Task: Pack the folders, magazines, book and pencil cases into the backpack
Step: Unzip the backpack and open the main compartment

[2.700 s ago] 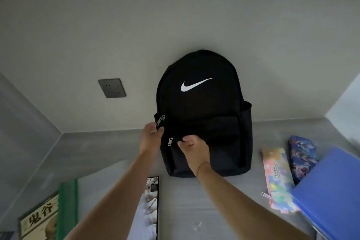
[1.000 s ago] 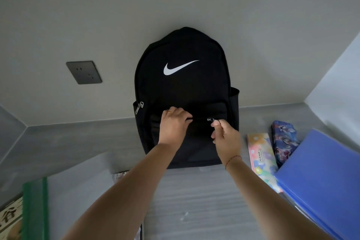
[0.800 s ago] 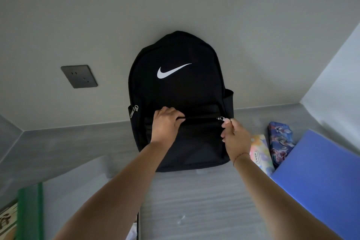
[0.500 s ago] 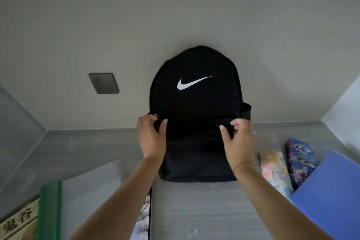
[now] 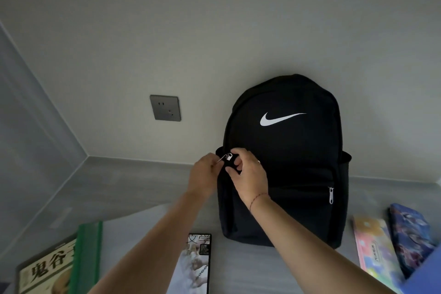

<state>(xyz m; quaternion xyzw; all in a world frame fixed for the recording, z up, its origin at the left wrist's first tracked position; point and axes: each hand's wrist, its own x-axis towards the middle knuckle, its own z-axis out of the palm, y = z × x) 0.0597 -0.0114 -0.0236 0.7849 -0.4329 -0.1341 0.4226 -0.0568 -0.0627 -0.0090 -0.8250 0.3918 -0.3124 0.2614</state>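
Nearest: book (image 5: 45,270), green folder (image 5: 88,253), magazine (image 5: 195,265) and blue folder corner (image 5: 432,270) lie on desk (image 5: 250,270), unpacked.
Further right: 2 cases, pastel pencil case (image 5: 374,248) touching dark pencil case (image 5: 410,234), also out.
Change: 0.5 s ago hands flanked backpack (image 5: 286,150); now both meet at its left shoulder.
Left hand (image 5: 205,174) pinches main zip pull (image 5: 228,157). Right hand (image 5: 248,176) pinches backpack fabric just beside it.
Front pocket pull (image 5: 331,194), dragged right 1 s ago, hangs at right end.
Judgement: pocket open, main compartment next, 0 items in.
Backpack upright against wall.
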